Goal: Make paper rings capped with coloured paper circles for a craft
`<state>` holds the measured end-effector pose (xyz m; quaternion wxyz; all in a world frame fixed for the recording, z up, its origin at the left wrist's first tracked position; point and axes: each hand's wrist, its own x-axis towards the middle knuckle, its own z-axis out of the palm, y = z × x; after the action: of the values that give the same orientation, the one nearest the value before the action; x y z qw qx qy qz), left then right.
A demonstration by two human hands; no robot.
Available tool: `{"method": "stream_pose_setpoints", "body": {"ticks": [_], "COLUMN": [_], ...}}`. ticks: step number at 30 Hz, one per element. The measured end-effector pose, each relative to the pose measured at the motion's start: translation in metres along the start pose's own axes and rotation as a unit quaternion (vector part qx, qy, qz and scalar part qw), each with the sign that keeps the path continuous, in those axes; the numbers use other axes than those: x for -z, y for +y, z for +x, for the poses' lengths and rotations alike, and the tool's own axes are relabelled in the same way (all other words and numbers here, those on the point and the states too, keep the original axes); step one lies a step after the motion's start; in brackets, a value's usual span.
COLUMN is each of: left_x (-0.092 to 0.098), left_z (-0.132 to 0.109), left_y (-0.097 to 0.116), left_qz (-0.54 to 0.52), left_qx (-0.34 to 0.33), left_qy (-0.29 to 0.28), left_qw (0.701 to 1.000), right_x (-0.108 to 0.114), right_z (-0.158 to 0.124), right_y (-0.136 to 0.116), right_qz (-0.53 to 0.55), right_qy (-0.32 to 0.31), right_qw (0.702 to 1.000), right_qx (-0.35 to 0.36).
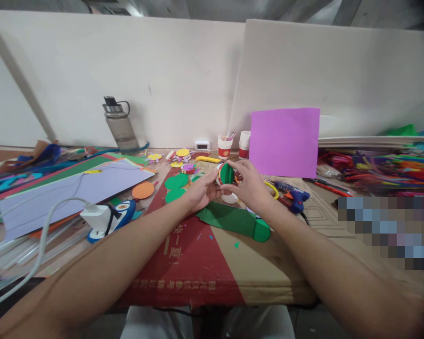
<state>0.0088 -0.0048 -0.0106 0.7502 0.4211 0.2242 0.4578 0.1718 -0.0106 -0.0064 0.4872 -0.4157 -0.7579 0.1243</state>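
Observation:
Between my two hands, above the middle of the cardboard, is a small round piece (227, 173) with a dark-striped green face and a white and red edge. Its kind is not clear. My left hand (205, 190) grips it from the left, fingers curled under it. From the right, my right hand (246, 184) pinches it with thumb and fingers. Below the hands lies a dark green paper strip (229, 219), with a brighter green rounded piece (262, 230) at its right end. Green paper discs (175, 181) lie left of my left hand.
A purple sheet (284, 142) stands behind, beside paper cups (225, 147). A blue glue gun (297, 199) lies right. Left are a power strip (122, 214), a white cable (44, 235), an orange disc (143, 190) and lilac sheets (74, 197). A bottle (120, 127) stands near the wall.

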Motion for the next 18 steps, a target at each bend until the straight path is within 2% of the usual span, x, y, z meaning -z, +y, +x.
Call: {"method": "stream_pose_setpoints", "body": {"ticks": [5, 8, 10, 14, 16, 18], "left_x": [-0.001, 0.001, 0.003, 0.007, 0.008, 0.009], "left_z": [0.004, 0.007, 0.009, 0.012, 0.012, 0.012], "left_y": [0.003, 0.007, 0.011, 0.021, 0.027, 0.03], "left_qz": [-0.016, -0.021, -0.022, -0.025, -0.029, -0.031], "left_qx": [-0.002, -0.022, -0.042, -0.081, -0.096, -0.106], "left_qy": [0.024, 0.056, 0.077, 0.105, 0.121, 0.133], "left_qw": [1.0, 0.998, 0.996, 0.991, 0.988, 0.985], "right_x": [0.003, 0.006, 0.009, 0.013, 0.014, 0.015], "right_z": [0.002, 0.004, 0.006, 0.007, 0.007, 0.007], "right_y": [-0.003, -0.007, -0.01, -0.014, -0.014, -0.014], "right_qz": [0.066, 0.149, 0.246, 0.434, 0.463, 0.465], "right_qy": [0.019, 0.018, -0.004, -0.089, -0.114, -0.121], "right_qw": [0.995, 0.979, 0.952, 0.867, 0.847, 0.843], "right_qx": [-0.068, -0.134, -0.18, -0.228, -0.236, -0.243]}}
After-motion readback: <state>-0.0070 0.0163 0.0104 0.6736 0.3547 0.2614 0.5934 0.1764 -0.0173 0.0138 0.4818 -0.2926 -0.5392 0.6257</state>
